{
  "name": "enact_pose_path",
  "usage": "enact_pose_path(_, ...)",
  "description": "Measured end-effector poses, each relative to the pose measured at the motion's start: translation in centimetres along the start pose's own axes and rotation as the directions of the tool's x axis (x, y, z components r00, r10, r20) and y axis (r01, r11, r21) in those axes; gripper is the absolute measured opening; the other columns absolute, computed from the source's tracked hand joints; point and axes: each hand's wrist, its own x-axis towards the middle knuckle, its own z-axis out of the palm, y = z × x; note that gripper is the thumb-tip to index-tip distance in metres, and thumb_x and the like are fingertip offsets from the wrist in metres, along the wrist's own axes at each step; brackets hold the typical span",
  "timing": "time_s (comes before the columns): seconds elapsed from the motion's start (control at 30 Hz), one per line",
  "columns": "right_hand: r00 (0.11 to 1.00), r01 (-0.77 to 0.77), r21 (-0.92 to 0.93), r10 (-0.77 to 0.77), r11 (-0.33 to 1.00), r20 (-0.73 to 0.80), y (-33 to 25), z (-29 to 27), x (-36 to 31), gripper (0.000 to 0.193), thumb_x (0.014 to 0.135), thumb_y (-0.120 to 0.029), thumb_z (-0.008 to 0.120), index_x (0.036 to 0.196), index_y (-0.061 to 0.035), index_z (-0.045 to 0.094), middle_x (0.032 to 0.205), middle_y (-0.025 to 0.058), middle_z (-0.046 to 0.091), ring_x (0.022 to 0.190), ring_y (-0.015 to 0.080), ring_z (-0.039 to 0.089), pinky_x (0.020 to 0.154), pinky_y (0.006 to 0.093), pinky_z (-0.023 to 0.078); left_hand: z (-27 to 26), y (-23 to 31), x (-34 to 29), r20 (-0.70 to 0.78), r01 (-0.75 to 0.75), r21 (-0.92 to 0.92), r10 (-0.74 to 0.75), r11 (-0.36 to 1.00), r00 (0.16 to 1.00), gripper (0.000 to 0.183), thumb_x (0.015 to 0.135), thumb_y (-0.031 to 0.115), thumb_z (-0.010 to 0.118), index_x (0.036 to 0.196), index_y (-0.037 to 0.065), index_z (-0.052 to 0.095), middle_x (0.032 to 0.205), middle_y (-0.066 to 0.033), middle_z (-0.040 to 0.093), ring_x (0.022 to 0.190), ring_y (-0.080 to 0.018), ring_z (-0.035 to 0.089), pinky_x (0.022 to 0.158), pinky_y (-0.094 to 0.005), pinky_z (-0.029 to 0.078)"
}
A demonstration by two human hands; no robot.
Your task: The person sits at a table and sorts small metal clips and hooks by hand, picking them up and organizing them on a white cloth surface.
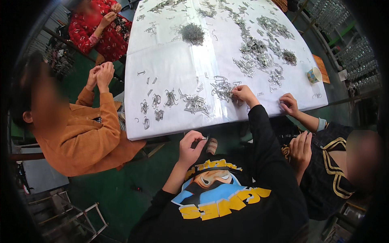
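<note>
My left hand (189,149) is in front of the table's near edge, its thumb and fingers pinched on a small metal piece (204,138) whose exact kind is too small to tell. Stretched over the table, my right hand (244,95) has its fingertips closed together at the right side of a loose pile of bent wire hooks (221,87). Whether a hook is between those fingertips is hidden. Left of that pile lies a heap of short metal strips (195,104). Farther left are several small bundles of wire hooks (170,97).
A white-covered table (162,52) holds more metal heaps, including a dense wire pile (193,34) and scattered strips (255,52). A paper cup (314,75) stands near the right edge. Co-workers sit close: an orange sleeve (107,117) at left, a red jacket (81,34) beyond, a person's hand (288,104) at right.
</note>
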Motion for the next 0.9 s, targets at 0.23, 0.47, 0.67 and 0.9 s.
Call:
enact_pose_path(0.23,0.985,0.081,0.014,-0.082,0.997,0.150,-1.5,-1.5,-1.1,0.013,0.075,-0.014,0.059,0.072,-0.0017,0.060,0.061,-0.0019,0.053,0.050,0.0088,0.044,0.048,0.0241,0.037,0.6,-0.3,0.3,0.007,0.029,-0.009,-0.029,1.000,1.000,0.010,0.069,-0.002,0.062,0.073,0.000,0.052,0.069,-0.0058,0.051,0.060,-0.0135,0.047,0.054,-0.0225,0.038)
enact_pose_path(0.47,0.988,0.137,0.031,-0.134,0.990,-0.079,1.2,-1.2,0.0,0.017,0.074,-0.009,0.058,0.088,0.0004,0.062,0.070,0.0039,0.061,0.057,0.0084,0.055,0.049,0.0217,0.041,0.9,-0.7,0.6,0.063,-0.021,-0.032,0.023,0.999,0.998,0.010,0.068,-0.004,0.062,0.074,-0.001,0.054,0.071,-0.0077,0.053,0.062,-0.0169,0.051,0.056,-0.0242,0.040)
enact_pose_path(0.67,0.995,0.072,0.365,-0.041,0.928,-0.093,-0.4,-0.7,-2.8,0.029,0.077,-0.006,0.059,0.104,0.0039,0.056,0.073,0.0036,0.060,0.053,0.0067,0.048,0.049,0.0205,0.039,0.6,-0.8,-0.2,0.076,0.022,-0.019,-0.021,1.000,0.997,0.011,0.067,-0.004,0.062,0.074,0.000,0.055,0.072,-0.0083,0.054,0.064,-0.0183,0.053,0.057,-0.0250,0.042)
enact_pose_path(0.9,0.934,0.263,-0.178,-0.297,0.948,-0.201,1.0,-0.2,-3.2,0.027,0.074,-0.007,0.061,0.100,0.0008,0.058,0.071,0.0062,0.060,0.059,0.0097,0.053,0.056,0.0226,0.044,0.9,-0.6,0.1,0.107,0.034,-0.026,-0.031,0.999,0.994,0.009,0.068,-0.003,0.062,0.072,-0.001,0.054,0.071,-0.0080,0.054,0.064,-0.0183,0.052,0.060,-0.0259,0.041)
